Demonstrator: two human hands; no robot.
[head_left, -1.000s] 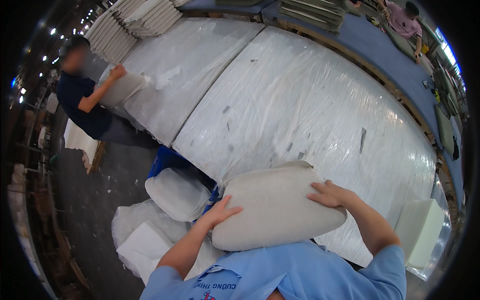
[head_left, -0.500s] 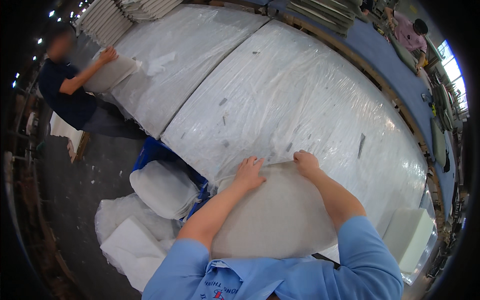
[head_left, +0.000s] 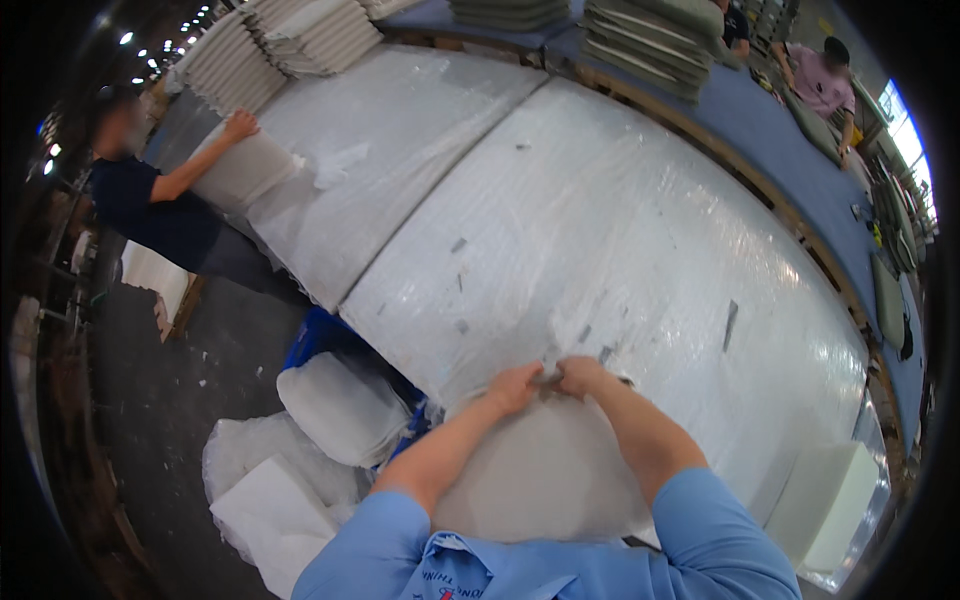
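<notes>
A light grey, fabric-covered cushion lies on the plastic-wrapped table in front of my body, its near end against my shirt. At its far edge my left hand is closed, with thumb and fingers pinching the fabric edge. Close beside it, my right hand pinches the same edge, and a small gap separates the two hands. A bit of the cushion's edge shows bunched between them. My forearms cover parts of the cushion's sides.
Plastic sheeting covers the wide table. To the left stands a blue bin with white pads, beside a bag of white foam. A foam block sits at right. Co-workers stand far left and far right, near stacked cushions.
Both hands have come closer together along the cushion's far edge, and my left fingers have closed from a spread pose. The whole view has shifted slightly downward.
</notes>
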